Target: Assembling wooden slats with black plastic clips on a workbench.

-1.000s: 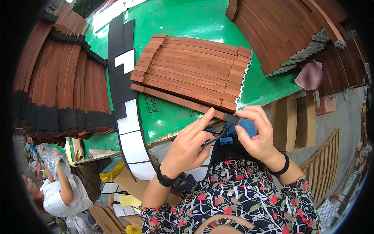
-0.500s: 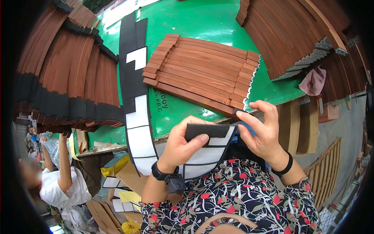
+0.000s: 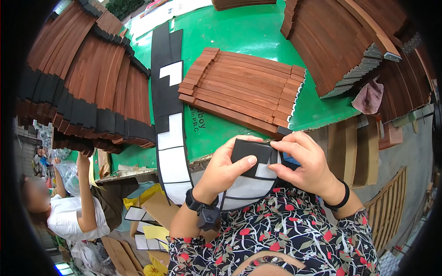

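Observation:
A long strip of black pads with white patches runs down the table, over its front edge and up across my lap. My left hand grips the strip's end, thumb on top of a black pad. My right hand pinches the right edge of that end between thumb and forefinger. Beyond my hands lies a row of reddish-brown wooden slats with stepped ends. A small black pad sits on the near slat's right end, just above my right fingers.
Stacked slats with black-covered ends stand on the left, and more slat stacks on the right beside a pinkish cloth. The green table ends just before me. At the left a person in a white shirt handles clear plastic.
My right hand has left the near slat's end, where its forefinger touched the small black pad, and moved down-left to the strip's edge. My left hand has shifted slightly right with the strip.

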### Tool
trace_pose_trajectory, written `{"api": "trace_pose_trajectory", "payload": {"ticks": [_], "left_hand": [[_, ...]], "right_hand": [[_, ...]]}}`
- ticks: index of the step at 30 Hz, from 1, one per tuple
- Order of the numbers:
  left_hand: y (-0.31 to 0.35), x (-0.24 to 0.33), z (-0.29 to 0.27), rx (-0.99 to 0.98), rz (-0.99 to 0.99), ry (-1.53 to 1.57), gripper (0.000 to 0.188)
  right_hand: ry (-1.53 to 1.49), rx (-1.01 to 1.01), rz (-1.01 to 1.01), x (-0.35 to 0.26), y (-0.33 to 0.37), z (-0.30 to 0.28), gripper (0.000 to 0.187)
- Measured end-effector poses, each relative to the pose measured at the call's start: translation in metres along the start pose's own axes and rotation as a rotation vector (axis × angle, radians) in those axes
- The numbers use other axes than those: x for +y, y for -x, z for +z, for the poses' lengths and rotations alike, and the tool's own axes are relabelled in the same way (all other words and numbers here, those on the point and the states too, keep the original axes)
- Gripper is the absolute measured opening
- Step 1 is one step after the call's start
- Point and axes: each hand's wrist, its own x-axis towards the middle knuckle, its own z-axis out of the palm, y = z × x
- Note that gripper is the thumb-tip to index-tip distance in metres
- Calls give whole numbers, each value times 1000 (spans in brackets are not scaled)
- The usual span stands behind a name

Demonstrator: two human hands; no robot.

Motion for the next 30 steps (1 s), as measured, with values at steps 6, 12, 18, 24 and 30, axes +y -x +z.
{"api": "trace_pose_trajectory", "payload": {"ticks": [6,12,18,24,30], "left_hand": [[7,-1,-1,-26,-21,-210,32],[-1,21,11,-94,2,-256,25],[-26,11,14,-145,551,-719,23],[-37,-10,8,-142,649,-1203,22],[-32,-31,-5,-128,709,-1219,20]], "right_hand": [[-724,-74,468,13,19,-7,17],[-943,-159,539,17,12,-30,14],[-570,-166,449,31,5,-49,17],[48,95,169,32,-10,-35,25],[145,68,91,38,-17,-12,22]]}}
